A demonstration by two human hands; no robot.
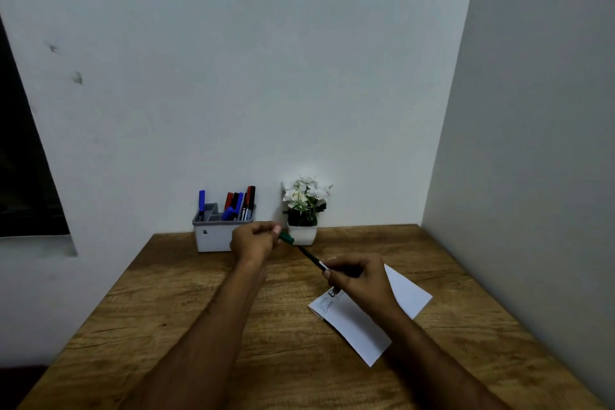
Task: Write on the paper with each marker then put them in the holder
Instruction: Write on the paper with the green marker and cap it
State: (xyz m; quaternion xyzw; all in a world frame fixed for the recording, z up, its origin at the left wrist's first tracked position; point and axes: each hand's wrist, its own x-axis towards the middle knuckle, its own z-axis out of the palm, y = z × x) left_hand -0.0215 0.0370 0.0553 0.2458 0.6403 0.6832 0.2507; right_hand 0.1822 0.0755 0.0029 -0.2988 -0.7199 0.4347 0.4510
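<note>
My right hand (pixel 359 280) grips the barrel of a marker (pixel 311 256) above the white paper (pixel 362 323), its uncapped tip pointing up and left. My left hand (pixel 254 240) pinches the green cap (pixel 286 237), held just apart from the tip. The paper lies on the wooden desk (pixel 199 309) and bears some handwriting near its left end. At the back stands a grey holder (pixel 213 236) with several blue, red and black markers (pixel 238 205) upright in it; my left hand partly covers its right side.
A small white pot of white flowers (pixel 304 210) stands right of the holder against the back wall. A side wall (pixel 532 143) borders the desk on the right. A dark window opening (pixel 23 160) is at far left.
</note>
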